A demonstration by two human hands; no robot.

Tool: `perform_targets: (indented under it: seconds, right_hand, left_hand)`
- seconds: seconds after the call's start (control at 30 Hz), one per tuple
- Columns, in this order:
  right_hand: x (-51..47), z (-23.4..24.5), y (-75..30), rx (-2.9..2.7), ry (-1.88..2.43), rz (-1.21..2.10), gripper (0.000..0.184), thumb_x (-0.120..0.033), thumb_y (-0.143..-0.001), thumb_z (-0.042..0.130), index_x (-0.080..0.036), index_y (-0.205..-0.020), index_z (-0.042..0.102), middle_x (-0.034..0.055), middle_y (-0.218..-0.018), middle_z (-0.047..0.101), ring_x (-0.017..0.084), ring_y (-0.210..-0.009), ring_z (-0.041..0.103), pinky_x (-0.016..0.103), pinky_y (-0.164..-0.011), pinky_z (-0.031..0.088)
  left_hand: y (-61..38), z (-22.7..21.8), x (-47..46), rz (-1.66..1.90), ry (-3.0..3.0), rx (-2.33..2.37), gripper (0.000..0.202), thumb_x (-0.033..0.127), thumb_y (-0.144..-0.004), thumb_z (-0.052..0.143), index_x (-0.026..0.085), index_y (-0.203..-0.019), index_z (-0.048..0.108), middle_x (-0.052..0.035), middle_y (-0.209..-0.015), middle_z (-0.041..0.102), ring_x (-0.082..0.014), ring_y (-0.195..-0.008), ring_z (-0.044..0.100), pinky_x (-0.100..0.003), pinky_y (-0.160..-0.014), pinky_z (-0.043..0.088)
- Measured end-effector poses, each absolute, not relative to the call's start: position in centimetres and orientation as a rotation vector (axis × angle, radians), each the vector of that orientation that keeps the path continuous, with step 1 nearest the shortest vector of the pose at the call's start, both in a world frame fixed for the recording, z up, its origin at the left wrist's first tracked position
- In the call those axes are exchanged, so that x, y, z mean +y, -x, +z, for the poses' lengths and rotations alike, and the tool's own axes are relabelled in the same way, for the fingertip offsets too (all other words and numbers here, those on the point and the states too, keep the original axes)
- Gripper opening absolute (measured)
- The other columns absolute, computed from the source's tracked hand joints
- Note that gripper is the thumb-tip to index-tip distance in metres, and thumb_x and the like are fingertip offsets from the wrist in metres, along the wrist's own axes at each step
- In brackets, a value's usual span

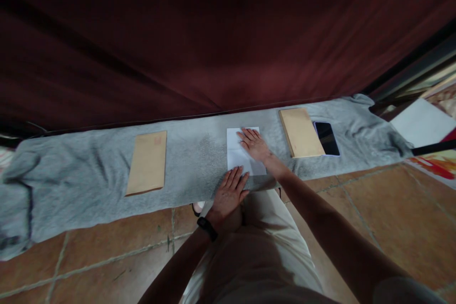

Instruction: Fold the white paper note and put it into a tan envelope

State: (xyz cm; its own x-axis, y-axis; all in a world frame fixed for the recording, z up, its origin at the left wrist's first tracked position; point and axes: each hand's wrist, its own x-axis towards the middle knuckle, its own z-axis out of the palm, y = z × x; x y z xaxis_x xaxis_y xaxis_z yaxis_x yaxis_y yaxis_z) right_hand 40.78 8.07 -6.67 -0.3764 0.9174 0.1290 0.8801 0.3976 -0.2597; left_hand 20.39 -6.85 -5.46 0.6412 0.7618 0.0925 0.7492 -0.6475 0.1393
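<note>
A white sheet of paper (235, 149) lies on a grey blanket (89, 175) spread over the tiled floor. My right hand (253, 144) rests flat on the sheet's upper right part, fingers stretched out. My left hand (230, 192) lies flat at the sheet's near left corner, fingers together and extended, a black band on its wrist. Neither hand holds anything.
A brown envelope (147, 162) lies on the blanket to the left. To the right sits a stack of brown envelopes (299, 132) with a dark phone (327, 138) beside it. A dark red curtain (213, 38) hangs behind. White paper (422, 122) and colourful items are at the far right.
</note>
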Motion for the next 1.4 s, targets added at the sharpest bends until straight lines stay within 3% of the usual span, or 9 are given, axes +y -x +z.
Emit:
perform_targets:
  seconds: [0.37,0.53,0.8,1.23,1.4]
  right_hand:
    - [5.7,-6.2,-43.5,-2.170,1.780,0.169,0.052,-0.032,-0.106,0.032,-0.014,-0.154,0.042,0.0117,-0.162,0.037,0.027,-0.150,0.033,0.052,-0.124,0.022]
    - [0.3,-6.6,-41.9,-2.343,1.616,0.248,0.051,-0.036,-0.106,0.034,-0.021,-0.154,0.042,0.0073,-0.163,0.036,0.025,-0.151,0.032,0.048,-0.125,0.024]
    - [-1.5,-7.4,-41.4,-2.294,1.695,0.185,0.052,-0.034,-0.106,0.035,-0.019,-0.155,0.041,0.0089,-0.163,0.037,0.026,-0.151,0.033,0.049,-0.124,0.023]
    - [-2.6,-8.3,-41.0,-2.066,1.815,-0.004,0.055,-0.037,-0.106,0.033,-0.014,-0.156,0.038,0.0168,-0.157,0.045,0.031,-0.146,0.040,0.055,-0.119,0.028]
    - [-3.0,-8.6,-41.2,-2.029,1.868,-0.015,0.056,-0.039,-0.106,0.033,-0.012,-0.155,0.038,0.0160,-0.157,0.045,0.030,-0.146,0.040,0.054,-0.121,0.024]
  left_hand:
    - [-20.5,-5.3,-7.1,0.301,-2.728,1.296,0.057,0.044,-0.101,0.047,0.022,-0.153,0.042,-0.0094,-0.161,0.040,-0.0246,-0.152,0.032,-0.045,-0.126,0.028]
    - [-22.5,-4.5,-5.2,0.414,-2.619,1.429,0.057,0.034,-0.104,0.033,0.011,-0.156,0.034,-0.0139,-0.161,0.039,-0.0233,-0.153,0.029,-0.045,-0.125,0.030]
    - [-25.0,-5.6,-0.9,0.366,-2.561,1.519,0.069,0.050,-0.103,0.034,0.003,-0.154,0.035,-0.0198,-0.161,0.036,-0.0281,-0.153,0.026,-0.048,-0.126,0.024]
    - [-23.1,-6.1,-1.6,0.288,-2.511,1.735,0.077,0.055,-0.101,0.035,-0.001,-0.153,0.034,-0.0225,-0.162,0.031,-0.0312,-0.154,0.022,-0.052,-0.126,0.015]
    - [-23.0,-5.9,-1.9,0.267,-2.491,1.769,0.078,0.054,-0.101,0.034,-0.003,-0.154,0.032,-0.0239,-0.162,0.030,-0.0322,-0.154,0.022,-0.052,-0.127,0.012]
